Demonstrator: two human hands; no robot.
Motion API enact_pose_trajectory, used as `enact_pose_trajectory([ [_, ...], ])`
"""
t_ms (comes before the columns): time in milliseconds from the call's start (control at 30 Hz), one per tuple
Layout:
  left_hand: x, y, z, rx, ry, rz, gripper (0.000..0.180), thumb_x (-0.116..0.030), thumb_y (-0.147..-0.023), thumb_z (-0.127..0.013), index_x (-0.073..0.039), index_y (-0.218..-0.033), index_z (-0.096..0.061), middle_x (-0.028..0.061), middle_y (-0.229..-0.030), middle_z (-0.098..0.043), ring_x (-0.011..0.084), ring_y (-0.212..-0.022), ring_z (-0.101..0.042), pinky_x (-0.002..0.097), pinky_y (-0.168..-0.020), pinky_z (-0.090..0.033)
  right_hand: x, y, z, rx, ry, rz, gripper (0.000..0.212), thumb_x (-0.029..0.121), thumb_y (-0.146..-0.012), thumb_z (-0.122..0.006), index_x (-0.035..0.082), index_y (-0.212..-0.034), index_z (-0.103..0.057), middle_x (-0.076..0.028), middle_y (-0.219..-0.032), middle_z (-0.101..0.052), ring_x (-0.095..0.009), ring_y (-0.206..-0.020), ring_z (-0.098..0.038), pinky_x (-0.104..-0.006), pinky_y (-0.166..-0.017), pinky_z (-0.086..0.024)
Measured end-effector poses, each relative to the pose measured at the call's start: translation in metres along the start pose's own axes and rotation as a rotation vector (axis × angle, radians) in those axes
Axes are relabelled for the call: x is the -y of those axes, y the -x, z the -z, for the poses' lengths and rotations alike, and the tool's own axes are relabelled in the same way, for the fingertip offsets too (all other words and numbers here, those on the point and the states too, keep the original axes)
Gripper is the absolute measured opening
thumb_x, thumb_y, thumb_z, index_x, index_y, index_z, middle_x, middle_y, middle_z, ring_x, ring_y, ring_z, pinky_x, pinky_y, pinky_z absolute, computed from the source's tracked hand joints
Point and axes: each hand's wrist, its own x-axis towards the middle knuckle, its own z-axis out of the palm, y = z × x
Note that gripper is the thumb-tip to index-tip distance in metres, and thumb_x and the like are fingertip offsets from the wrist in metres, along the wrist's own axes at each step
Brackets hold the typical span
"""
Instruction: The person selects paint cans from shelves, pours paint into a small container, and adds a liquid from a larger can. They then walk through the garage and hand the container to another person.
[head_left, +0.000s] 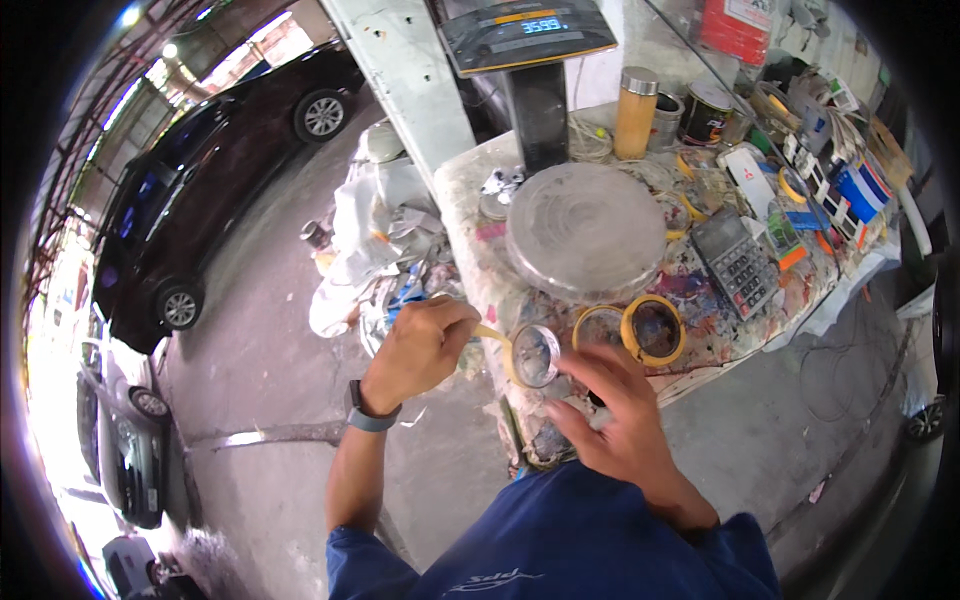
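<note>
My left hand [425,342] is closed in a pinch on the loose end of a strip of yellowish masking tape [490,332]. That strip runs to a roll of masking tape [516,364], which stands on edge above the table's near corner. To the right of the roll is my right hand [612,408], thumb and fingers apart. Its fingertips come up to the roll's right side; whether they touch it I cannot tell. Beyond my right fingers, two more tape rolls sit on the table, a thinner ring [598,318] and a thicker yellow roll [655,331].
The paint-stained table [480,250] holds a scale with a round pan [586,230] and raised display [530,38]. A calculator [737,264], a wooden-toned bottle [636,112], paint cans [706,112] and clutter crowd its right side. White plastic rubbish [375,235] lies left; a dark car [230,170] stands beyond.
</note>
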Motion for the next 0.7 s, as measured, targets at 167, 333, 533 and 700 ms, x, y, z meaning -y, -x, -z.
enact_pose_trajectory([
  [167,-0.036,0.036,0.039,0.046,0.178,0.128,0.011,0.002,-0.09,-0.065,0.003,-0.1,-0.07,0.0122,-0.085,-0.071,0.0145,-0.077,-0.067,0.0278,-0.07,-0.051,-0.001,-0.051,-0.068,0.173,-0.103,0.197,0.023,0.007,-0.083,-0.071,0.0,-0.105,-0.069,-0.014,-0.098,-0.067,-0.03,-0.081,-0.065,-0.034,-0.071,-0.053],
  [333,-0.036,0.088,0.051,-0.132,0.423,0.33,0.026,0.004,-0.092,-0.063,0.002,-0.117,-0.064,0.006,-0.097,-0.07,0.0128,-0.085,-0.065,0.0268,-0.075,-0.053,0.012,-0.039,-0.097,0.471,-0.517,-0.218,0.014,0.008,-0.091,-0.066,-0.002,-0.101,-0.068,-0.008,-0.076,-0.066,-0.013,-0.07,-0.061,-0.0277,-0.063,-0.05],
  [533,-0.042,0.127,0.034,-0.337,0.714,0.415,0.026,0.005,-0.091,-0.064,0.004,-0.117,-0.063,0.0048,-0.102,-0.067,0.0076,-0.091,-0.061,0.0227,-0.078,-0.051,0.023,-0.024,-0.107,0.468,-0.569,-0.237,0.021,0.015,-0.091,-0.062,-0.003,-0.1,-0.07,-0.017,-0.076,-0.07,-0.024,-0.071,-0.069,-0.035,-0.067,-0.051],
  [700,-0.045,0.122,0.017,-0.424,0.672,0.533,0.017,0.0,-0.091,-0.065,0.005,-0.107,-0.066,0.0031,-0.088,-0.067,0.0074,-0.08,-0.06,0.0233,-0.072,-0.05,0.02,-0.022,-0.108,0.519,-0.604,-0.323,0.02,0.013,-0.091,-0.062,-0.003,-0.099,-0.069,-0.017,-0.081,-0.071,-0.022,-0.072,-0.07,-0.0332,-0.067,-0.052],
])
